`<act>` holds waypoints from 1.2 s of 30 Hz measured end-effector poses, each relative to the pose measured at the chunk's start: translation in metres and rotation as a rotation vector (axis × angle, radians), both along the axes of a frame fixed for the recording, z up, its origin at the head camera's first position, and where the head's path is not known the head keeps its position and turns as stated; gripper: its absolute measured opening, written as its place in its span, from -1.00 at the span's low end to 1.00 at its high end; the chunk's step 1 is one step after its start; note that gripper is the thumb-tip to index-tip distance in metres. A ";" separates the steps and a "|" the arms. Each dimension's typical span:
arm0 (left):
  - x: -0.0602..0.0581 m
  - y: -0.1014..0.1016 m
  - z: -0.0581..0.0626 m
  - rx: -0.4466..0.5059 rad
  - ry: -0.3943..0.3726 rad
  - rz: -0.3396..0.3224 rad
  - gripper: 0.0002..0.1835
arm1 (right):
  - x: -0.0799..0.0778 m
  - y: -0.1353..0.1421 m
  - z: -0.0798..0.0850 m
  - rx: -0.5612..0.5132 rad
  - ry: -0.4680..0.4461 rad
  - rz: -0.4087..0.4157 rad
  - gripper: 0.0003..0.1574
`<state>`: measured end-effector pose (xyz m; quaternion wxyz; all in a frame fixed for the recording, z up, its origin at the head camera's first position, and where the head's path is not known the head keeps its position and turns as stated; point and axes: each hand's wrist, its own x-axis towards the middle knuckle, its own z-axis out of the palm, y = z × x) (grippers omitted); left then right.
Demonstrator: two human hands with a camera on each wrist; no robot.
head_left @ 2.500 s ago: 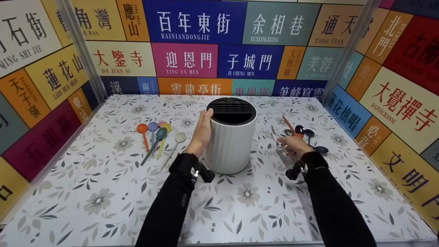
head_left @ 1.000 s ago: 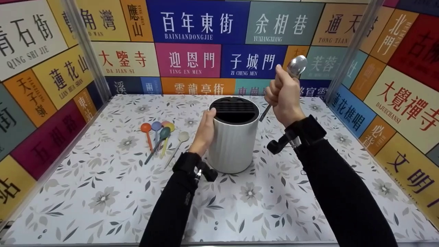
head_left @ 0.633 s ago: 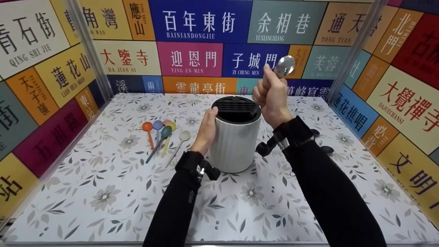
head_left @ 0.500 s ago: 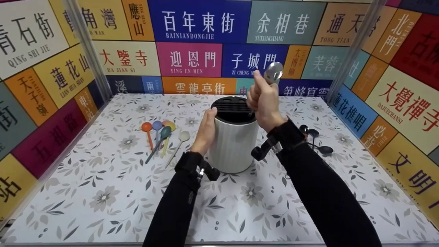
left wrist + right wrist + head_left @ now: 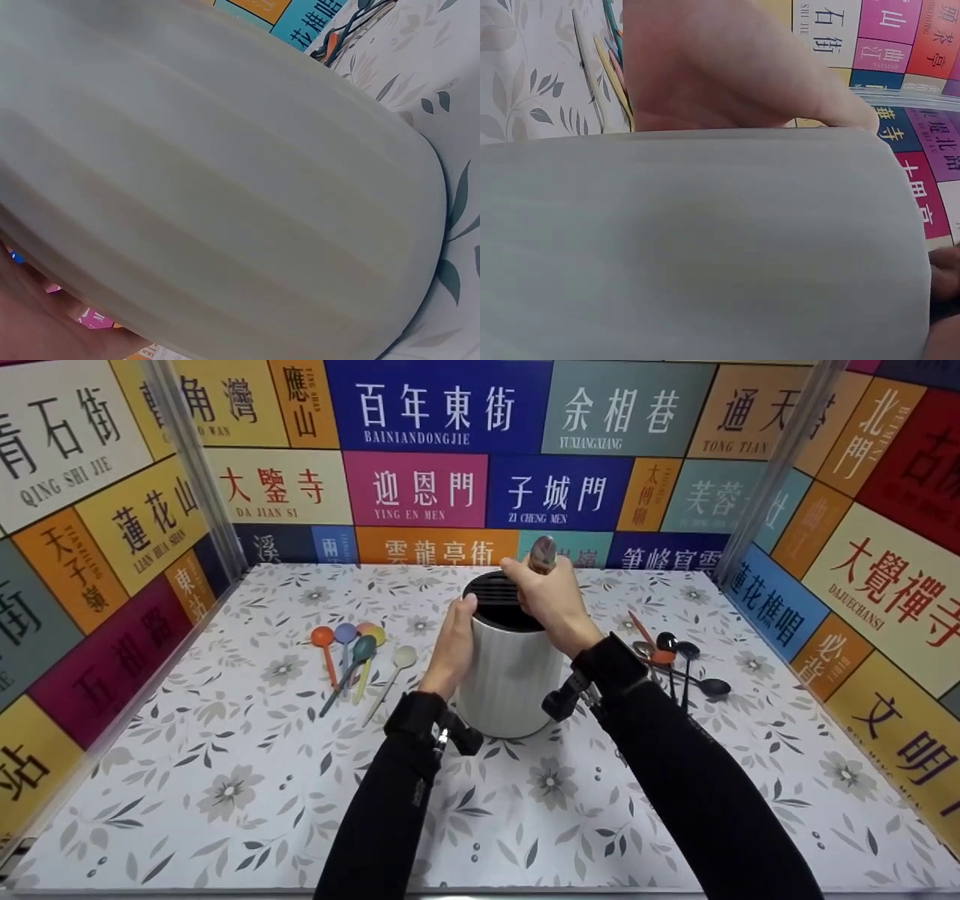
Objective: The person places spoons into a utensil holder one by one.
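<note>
A white fluted utensil holder (image 5: 506,686) with a black slotted top (image 5: 496,587) stands upright on the table. My left hand (image 5: 450,649) grips its left side, thumb at the rim; the fingers on the far side are mostly hidden in the head view. Over the right part of the top, my right hand (image 5: 553,604) holds a metal spoon (image 5: 542,552) upright, bowl up. The spoon's lower end is hidden behind the hand and rim. In the right wrist view the holder's wall (image 5: 705,240) fills much of the frame, with right-hand fingers (image 5: 945,277) at its top end.
Several coloured spoons, among them an orange one (image 5: 322,637) and a pale one (image 5: 403,657), lie left of the holder. To the right lie dark spoons (image 5: 712,687) and an orange-red handle (image 5: 638,626). Printed panels (image 5: 412,489) wall the floral-patterned table (image 5: 300,810).
My right hand has left the pile on the right with the metal spoon, raised it, and brought it left and down over the holder's top. The left hand keeps its grip.
</note>
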<state>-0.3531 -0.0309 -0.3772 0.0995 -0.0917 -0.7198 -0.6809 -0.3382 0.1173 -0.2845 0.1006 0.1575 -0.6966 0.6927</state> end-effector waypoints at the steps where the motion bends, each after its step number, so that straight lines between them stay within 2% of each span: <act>1: 0.000 0.000 0.000 0.003 -0.003 -0.005 -0.39 | 0.000 0.001 0.000 0.040 0.010 -0.001 -0.48; 4: 0.001 0.001 0.001 0.008 -0.013 -0.014 -0.39 | 0.000 0.004 0.000 0.090 0.044 -0.009 -0.57; 10: 0.000 0.001 0.000 0.012 0.005 0.005 -0.40 | -0.004 0.008 -0.001 0.045 0.034 -0.045 -0.71; 17: 0.000 0.001 -0.002 0.004 0.017 0.013 -0.43 | -0.007 0.013 -0.005 0.113 0.073 -0.206 -0.78; 20: -0.001 0.001 -0.002 0.005 0.007 0.007 -0.41 | -0.006 0.014 -0.007 0.128 0.090 -0.226 -0.82; 24: -0.001 0.001 -0.001 0.014 0.014 -0.003 -0.40 | -0.006 0.013 -0.009 0.224 0.161 -0.247 -0.84; 28: -0.002 0.001 -0.002 0.010 0.022 -0.001 -0.39 | -0.006 0.012 -0.010 0.292 0.233 -0.323 -0.84; 31: -0.002 0.001 -0.002 0.004 0.017 0.009 -0.39 | -0.007 0.013 -0.010 0.229 0.234 -0.355 -0.85; 36: -0.001 0.001 -0.002 0.009 0.013 0.025 -0.41 | -0.010 0.017 -0.009 -0.004 0.165 -0.317 -0.83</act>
